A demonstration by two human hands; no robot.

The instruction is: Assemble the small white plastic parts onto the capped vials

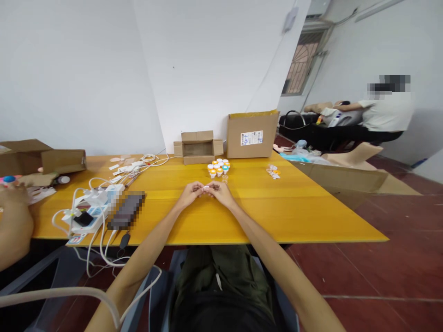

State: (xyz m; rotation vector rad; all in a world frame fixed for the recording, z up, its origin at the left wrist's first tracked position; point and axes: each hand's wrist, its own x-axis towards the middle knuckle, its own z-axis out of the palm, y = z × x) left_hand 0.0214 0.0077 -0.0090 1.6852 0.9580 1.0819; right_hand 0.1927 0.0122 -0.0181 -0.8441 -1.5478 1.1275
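Observation:
My left hand and my right hand meet above the middle of the table, fingertips pinched together. Between them is a small white piece, mostly covered by the fingers and too small to name exactly. Just beyond my hands stands a cluster of small jars with white, orange and blue lids. A clear small container sits at the near side of this cluster, close to my right fingers. Farther right lies a little pile of white and orange small parts.
Against the wall stand an open small carton and a larger cardboard box. Left are a power strip with tangled white cables, a dark phone and a co-worker's arm. Another person sits at the far right.

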